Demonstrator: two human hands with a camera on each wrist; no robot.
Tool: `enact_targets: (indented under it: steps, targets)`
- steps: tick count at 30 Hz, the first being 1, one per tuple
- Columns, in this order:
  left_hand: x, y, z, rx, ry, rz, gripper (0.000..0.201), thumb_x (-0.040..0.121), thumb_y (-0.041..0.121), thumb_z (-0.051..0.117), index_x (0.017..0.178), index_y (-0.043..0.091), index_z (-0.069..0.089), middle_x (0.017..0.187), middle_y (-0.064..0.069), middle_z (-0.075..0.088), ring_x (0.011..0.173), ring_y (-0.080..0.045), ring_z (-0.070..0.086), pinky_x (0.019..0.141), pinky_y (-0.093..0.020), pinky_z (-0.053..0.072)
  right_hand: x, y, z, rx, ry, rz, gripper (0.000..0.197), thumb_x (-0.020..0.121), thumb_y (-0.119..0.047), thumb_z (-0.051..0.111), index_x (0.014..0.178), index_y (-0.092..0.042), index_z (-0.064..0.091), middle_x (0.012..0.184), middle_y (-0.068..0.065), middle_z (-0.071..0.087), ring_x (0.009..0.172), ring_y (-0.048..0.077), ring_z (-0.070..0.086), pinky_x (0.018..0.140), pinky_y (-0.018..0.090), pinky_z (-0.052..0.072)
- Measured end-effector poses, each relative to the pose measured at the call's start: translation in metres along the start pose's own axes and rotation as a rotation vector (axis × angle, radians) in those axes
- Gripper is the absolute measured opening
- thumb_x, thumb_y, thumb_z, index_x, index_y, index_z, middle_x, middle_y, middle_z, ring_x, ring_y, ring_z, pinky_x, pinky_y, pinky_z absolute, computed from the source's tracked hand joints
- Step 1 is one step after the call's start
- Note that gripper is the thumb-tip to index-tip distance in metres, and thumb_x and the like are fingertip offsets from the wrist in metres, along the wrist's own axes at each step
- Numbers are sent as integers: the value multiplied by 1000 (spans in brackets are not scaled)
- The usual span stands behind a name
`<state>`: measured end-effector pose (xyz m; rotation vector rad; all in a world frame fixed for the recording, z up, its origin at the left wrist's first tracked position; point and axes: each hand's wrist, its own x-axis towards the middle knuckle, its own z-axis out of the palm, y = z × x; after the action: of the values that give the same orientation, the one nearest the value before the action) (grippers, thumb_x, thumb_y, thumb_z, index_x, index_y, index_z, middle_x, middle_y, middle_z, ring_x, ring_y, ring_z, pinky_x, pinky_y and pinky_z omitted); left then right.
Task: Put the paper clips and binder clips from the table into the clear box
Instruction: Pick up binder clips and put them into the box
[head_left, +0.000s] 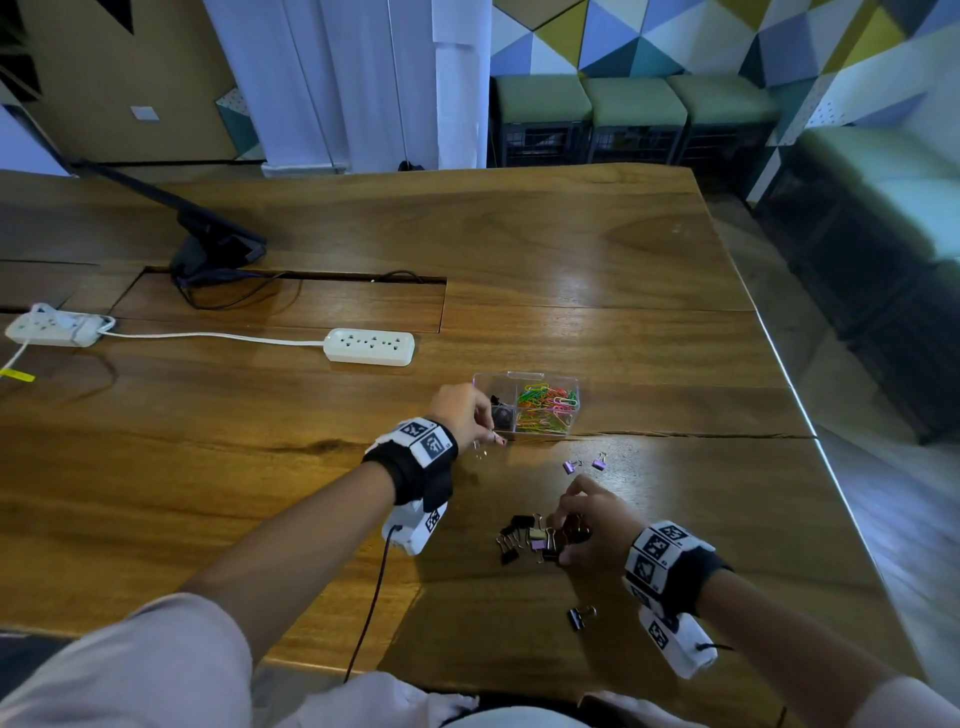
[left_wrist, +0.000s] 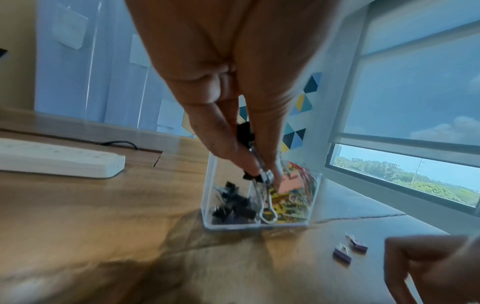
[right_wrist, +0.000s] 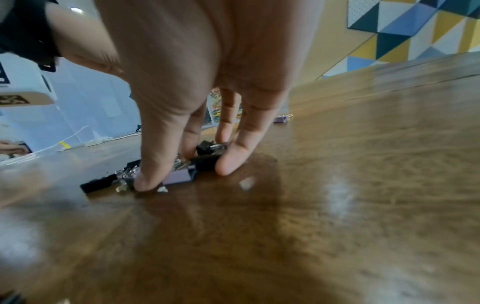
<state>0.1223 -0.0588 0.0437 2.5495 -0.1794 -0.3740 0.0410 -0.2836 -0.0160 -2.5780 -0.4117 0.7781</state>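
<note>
the left hand (head_left: 464, 413) is at the near left corner of the clear box (head_left: 525, 378), and its thumb and finger pinch a small black binder clip (left_wrist: 255, 176) by its wire handles. i think it holds the clip up there so it can drop it into the left part of the box, where other black clips already lie. the bright paper clips (head_left: 545, 408) fill the right part, so the two kinds stay apart. the held clip hangs long-way down, with its silver wire loop pointing at the table (head_left: 571, 249) in front of the box wall.

the right hand (head_left: 587, 519) is down on the pile of binder clips (head_left: 527, 538) near the person. its fingertips (right_wrist: 230, 164) curl around black and purple clips and touch the wood. it looks like it is gathering a bunch, but i cannot tell if any clip is really gripped yet.

two purple clips (head_left: 584, 463) lie between the box and the pile, apart from both. one black clip (head_left: 581, 617) sits alone, nearer the table's front edge. lots of clips are not in the box yet.
</note>
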Motion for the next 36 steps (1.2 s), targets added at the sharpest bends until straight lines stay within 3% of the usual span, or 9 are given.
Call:
enact_targets:
  steps: [5,8,12,14,17,20,25,30,36]
  targets:
    - [21,2,-14,-128,95,-64,8,74,11,78,74,6,71,78,-5,70,74,-14,61,73,-29,54,1,0,0,-22,-5,-9,26,70,-37,76,89,-33,60,113,-15,41,103,8,47,90,22,47]
    - [28,0,-16,-324,120,-172,19,73,7,78,62,12,63,64,0,63,58,-14,60,60,-27,56,0,0,0,-72,-12,-47,24,73,-33,72,93,-31,60,113,-12,41,100,10,52,82,22,53]
    - [35,-2,-12,-589,140,-347,22,76,1,75,61,10,61,75,-12,68,54,-14,62,64,-30,58,4,1,3,-132,-26,-74,28,72,-28,71,97,-26,58,109,-9,41,95,13,54,79,21,53]
    - [38,-1,-9,-655,155,-414,18,78,0,73,65,6,61,82,-15,67,55,-15,60,57,-23,56,7,2,4,-157,-25,-75,31,70,-28,73,96,-27,57,108,-9,39,91,13,53,76,20,51]
    - [43,1,-7,-692,177,-476,10,78,2,73,72,0,65,75,-11,65,46,-12,58,48,-18,53,9,3,4,-192,-49,-70,33,69,-29,73,97,-25,55,111,-5,40,93,17,53,76,25,52]
    - [46,1,-6,-729,202,-511,24,79,0,72,63,7,56,67,-10,61,35,-7,56,48,-20,53,8,2,3,-203,-30,-67,26,73,-23,67,96,-23,54,108,-3,40,91,19,54,75,26,53]
    - [48,0,-6,-752,230,-524,24,78,-6,70,66,7,54,81,-16,65,56,-18,61,71,-35,59,7,2,0,-162,14,-77,20,74,-16,63,93,-22,58,104,-4,43,88,16,53,72,22,51]
    - [49,5,-4,-709,281,-446,28,81,-7,64,67,14,54,85,-13,63,57,-9,57,45,-14,51,4,3,-5,-143,18,-70,20,73,-11,65,90,-22,62,102,-7,46,92,13,54,76,23,52]
    - [45,14,0,-673,304,-379,27,84,-15,47,80,10,56,91,-10,60,84,-20,57,57,-23,53,7,0,-9,-168,-26,-34,33,73,-9,66,102,-24,58,105,-6,50,95,14,53,76,21,48]
